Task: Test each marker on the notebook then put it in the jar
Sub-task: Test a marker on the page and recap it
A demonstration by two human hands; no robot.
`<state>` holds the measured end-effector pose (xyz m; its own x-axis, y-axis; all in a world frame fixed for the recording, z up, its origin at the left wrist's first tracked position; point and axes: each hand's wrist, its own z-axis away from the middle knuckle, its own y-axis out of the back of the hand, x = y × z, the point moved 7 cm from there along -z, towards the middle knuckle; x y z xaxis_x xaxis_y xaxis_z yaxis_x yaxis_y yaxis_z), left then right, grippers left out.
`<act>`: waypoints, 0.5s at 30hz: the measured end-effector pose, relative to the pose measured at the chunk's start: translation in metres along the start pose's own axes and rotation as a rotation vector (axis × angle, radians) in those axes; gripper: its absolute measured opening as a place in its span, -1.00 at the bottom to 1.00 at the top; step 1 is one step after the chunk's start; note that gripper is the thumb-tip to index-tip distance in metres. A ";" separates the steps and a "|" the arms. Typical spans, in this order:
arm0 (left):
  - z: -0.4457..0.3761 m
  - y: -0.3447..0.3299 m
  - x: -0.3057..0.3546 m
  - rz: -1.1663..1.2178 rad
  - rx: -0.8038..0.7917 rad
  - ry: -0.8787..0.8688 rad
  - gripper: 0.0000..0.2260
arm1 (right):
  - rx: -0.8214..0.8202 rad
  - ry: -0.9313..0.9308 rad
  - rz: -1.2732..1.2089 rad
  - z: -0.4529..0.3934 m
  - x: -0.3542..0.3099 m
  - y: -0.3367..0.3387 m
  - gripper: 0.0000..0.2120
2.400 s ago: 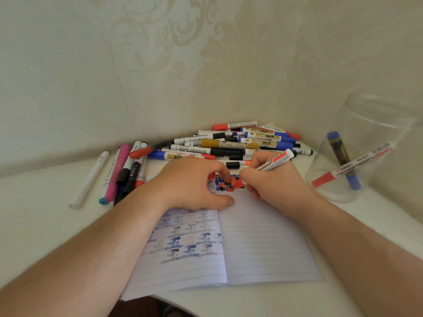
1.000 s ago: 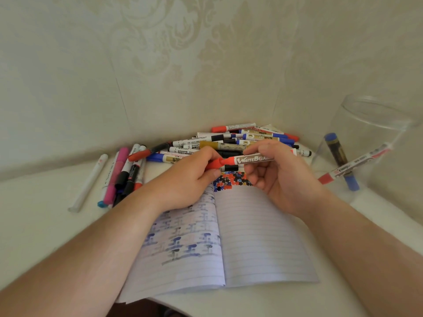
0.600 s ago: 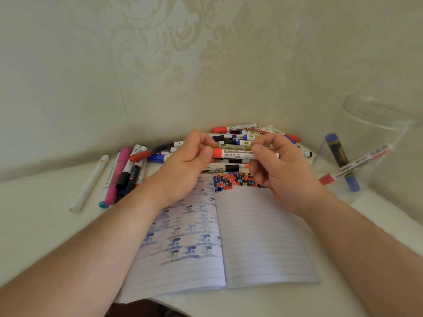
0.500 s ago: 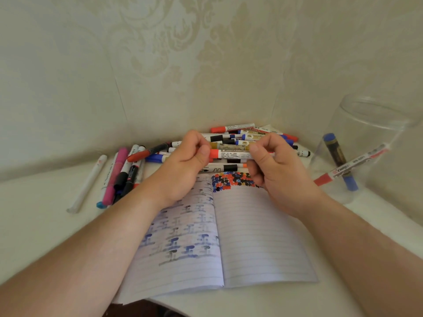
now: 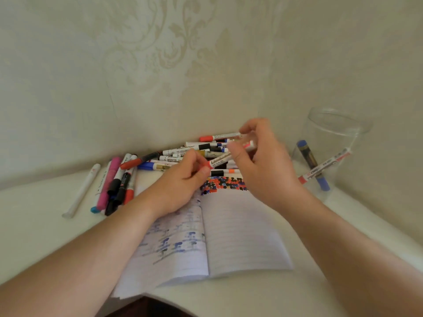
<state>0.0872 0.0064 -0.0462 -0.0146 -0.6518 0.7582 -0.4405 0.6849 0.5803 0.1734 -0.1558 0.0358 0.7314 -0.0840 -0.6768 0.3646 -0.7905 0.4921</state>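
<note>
Right hand (image 5: 258, 165) has lifted the red marker (image 5: 225, 157); label blurred.

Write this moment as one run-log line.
right hand: holds red marker | left hand: at its cap | jar: two markers

Red-capped white marker (image 5: 223, 157) held tilted above the open lined notebook (image 5: 242, 234), whose top edge bears red, blue and black test marks. Clear jar (image 5: 332, 156) stands right, containing two leaning markers.
</note>
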 end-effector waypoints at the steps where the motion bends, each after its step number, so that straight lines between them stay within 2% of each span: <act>1: 0.001 -0.003 0.001 -0.041 -0.022 -0.012 -0.92 | 0.069 0.033 -0.021 -0.004 -0.007 0.016 -0.74; 3: 0.004 -0.008 0.006 -0.148 -0.040 -0.041 -0.78 | 0.253 0.038 -0.152 -0.010 -0.015 0.064 -0.63; 5: 0.007 -0.011 0.013 -0.303 -0.055 -0.058 -0.69 | 0.443 0.043 -0.229 -0.012 -0.019 0.120 -0.61; 8: 0.009 -0.016 0.023 -0.466 -0.092 -0.083 -0.70 | 0.605 0.059 -0.104 -0.012 -0.016 0.186 -0.67; 12: 0.011 -0.019 0.027 -0.511 -0.130 -0.052 -0.76 | 0.625 -0.019 0.097 -0.010 0.012 0.218 -0.78; 15: 0.012 -0.020 0.029 -0.521 -0.166 -0.010 -0.74 | 0.446 -0.028 0.317 -0.016 0.025 0.210 -0.84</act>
<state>0.0845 -0.0304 -0.0395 0.1593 -0.9209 0.3557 -0.2445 0.3123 0.9180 0.2774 -0.3140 0.1303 0.7476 -0.3712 -0.5507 -0.1552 -0.9039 0.3985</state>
